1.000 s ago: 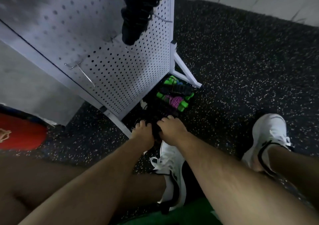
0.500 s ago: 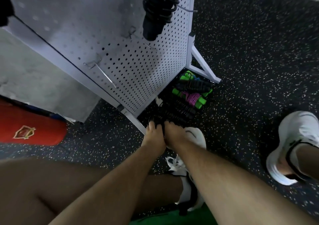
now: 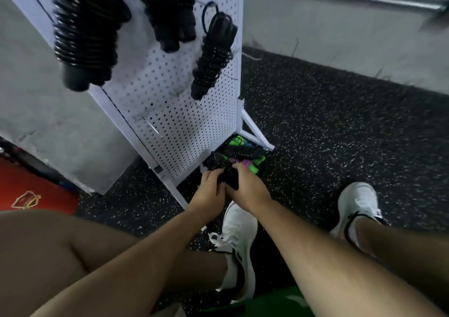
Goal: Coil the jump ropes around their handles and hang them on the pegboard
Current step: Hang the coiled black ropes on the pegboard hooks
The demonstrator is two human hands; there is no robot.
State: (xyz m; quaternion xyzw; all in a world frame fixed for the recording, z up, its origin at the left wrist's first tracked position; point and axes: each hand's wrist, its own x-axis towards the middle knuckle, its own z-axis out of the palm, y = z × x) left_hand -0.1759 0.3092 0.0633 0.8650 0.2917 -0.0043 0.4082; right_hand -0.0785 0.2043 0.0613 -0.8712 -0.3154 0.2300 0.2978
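Down low over the speckled floor, past the white shoe: left hand and right hand pressed side by side, both clamped on a black jump rope held low (too dark to tell handle from cord, or to judge the wrapping so far). Looks like the gather-and-coil stage. Best done by pinning both handles together in one hand, feeding cord with the other, laying each turn snug against the last, no crossovers, and leaving a short loop free for hanging. Just beyond the knuckles, the pile of ropes, green handles among black; worth lifting clear to avoid snagging a neighbour. Then up the pegboard: a bare hook low down, a likely target. Higher still, three coiled bundles already hung, a fair model for tightness.
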